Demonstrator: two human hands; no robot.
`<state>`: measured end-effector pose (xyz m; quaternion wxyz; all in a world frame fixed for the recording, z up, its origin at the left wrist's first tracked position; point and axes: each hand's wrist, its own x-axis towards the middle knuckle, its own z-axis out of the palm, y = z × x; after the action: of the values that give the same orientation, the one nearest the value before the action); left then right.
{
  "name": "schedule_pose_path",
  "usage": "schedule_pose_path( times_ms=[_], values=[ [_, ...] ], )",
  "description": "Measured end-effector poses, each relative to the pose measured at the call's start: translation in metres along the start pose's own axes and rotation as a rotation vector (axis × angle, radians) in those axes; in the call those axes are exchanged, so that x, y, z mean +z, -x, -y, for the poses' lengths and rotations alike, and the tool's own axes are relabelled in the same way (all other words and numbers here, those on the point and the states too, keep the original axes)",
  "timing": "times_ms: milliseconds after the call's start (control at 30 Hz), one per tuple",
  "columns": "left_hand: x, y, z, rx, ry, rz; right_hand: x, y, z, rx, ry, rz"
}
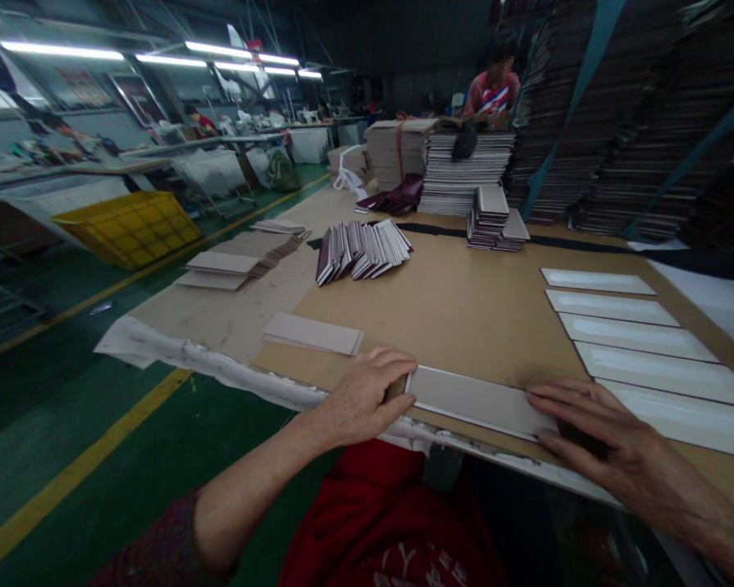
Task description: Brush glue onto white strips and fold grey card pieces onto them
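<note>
Grey strip [477, 399] between fingers, long axis left hand [367, 393] to right hand [599, 428]; both touching, 1 per end, fingers parted, neither nearer.

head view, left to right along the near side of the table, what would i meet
Pair of loose flat cards → left hand → long grey panel → right hand.
</note>
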<state>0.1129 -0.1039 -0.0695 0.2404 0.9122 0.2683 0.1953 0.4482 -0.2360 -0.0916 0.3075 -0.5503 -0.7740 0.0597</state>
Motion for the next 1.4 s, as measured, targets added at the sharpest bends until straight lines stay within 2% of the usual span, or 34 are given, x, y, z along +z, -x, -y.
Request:
schedule_pose_path(
  times_ms=[367, 733, 1400],
  values=[
    [0.003, -0.001, 0.000, 0.002, -0.022, -0.017, 0.002, 0.005, -0.009, 0.009, 0.043, 0.071],
    [0.003, -0.001, 0.003, 0.009, -0.059, -0.019, -0.004, -0.001, 0.003, 0.059, 0.050, 0.144],
    [0.003, -0.002, 0.002, 0.017, -0.106, -0.003, 0.002, 0.006, 0.015, -0.018, 0.203, 0.111]
  ],
)
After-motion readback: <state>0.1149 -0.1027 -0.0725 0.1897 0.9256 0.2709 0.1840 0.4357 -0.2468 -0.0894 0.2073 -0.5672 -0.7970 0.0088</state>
